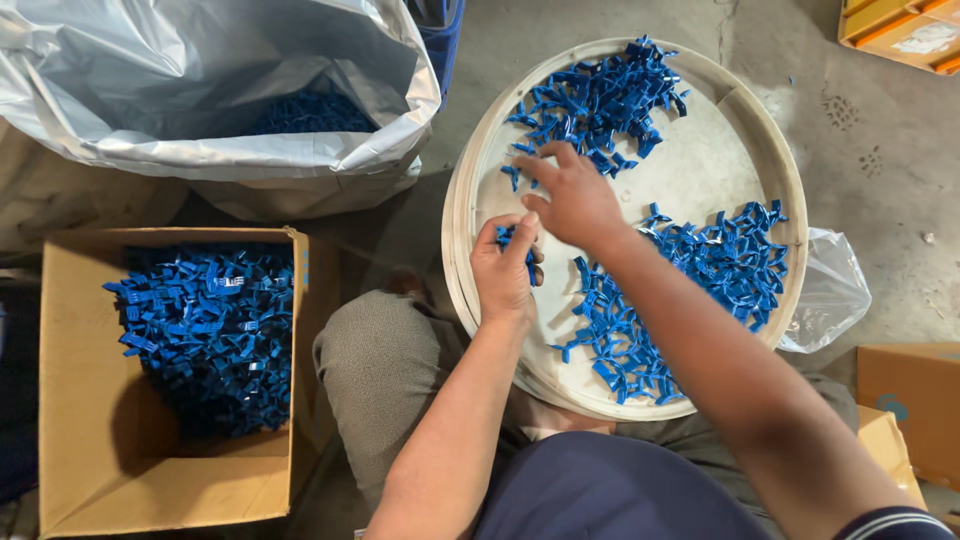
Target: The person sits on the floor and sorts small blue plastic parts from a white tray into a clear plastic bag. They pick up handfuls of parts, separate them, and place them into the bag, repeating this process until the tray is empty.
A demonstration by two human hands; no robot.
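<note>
Round tray (pixel 758 130): held loose blue clips (pixel 720 262) | left hand (pixel 505 270): fingers closed on several clips | right hand (pixel 570 195): fingers spread open, touching far pile | cardboard box (pixel 150 470): clips stacked inside.

Small plastic clips (pixel 700 270): bright blue, in two heaps on a round tray (pixel 700 170) of off-white with a cream rim. Cardboard box (pixel 70 400): plain tan, filled with the same blue. Plastic bag (pixel 200 80): silvery grey. Floor (pixel 880 200): mottled grey concrete. Trousers (pixel 380 370): grey-green.
</note>
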